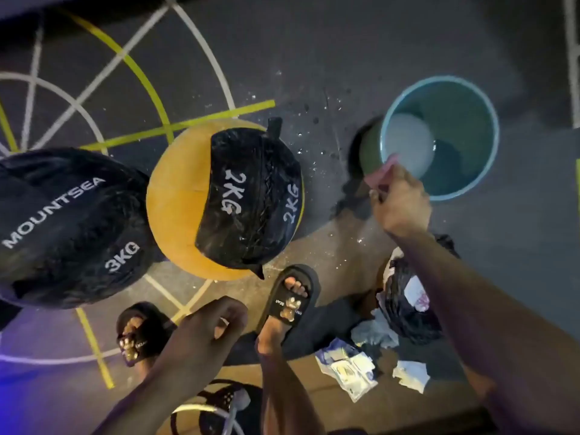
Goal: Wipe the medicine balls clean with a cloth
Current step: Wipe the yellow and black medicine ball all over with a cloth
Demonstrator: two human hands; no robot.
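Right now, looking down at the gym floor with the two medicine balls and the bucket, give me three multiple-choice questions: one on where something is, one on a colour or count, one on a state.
1. Where is the pink cloth?
A. Draped on the black 3KG medicine ball
B. At the rim of the round teal plastic bucket, held in the right hand
C. Under a sandal

2. What colours is the round 2KG medicine ball?
A. Yellow and black
B. Red and white
C. All blue

3. What is the left hand doing?
A. Gripping the bucket
B. Pressing on the 2KG ball
C. Holding nothing, fingers loosely curled

Answers: 1 B, the cloth shows pink in the right hand's grip beside the rim. 2 A, yellow panels flank a black one marked 2KG. 3 C, it hangs above the sandals, touching nothing.
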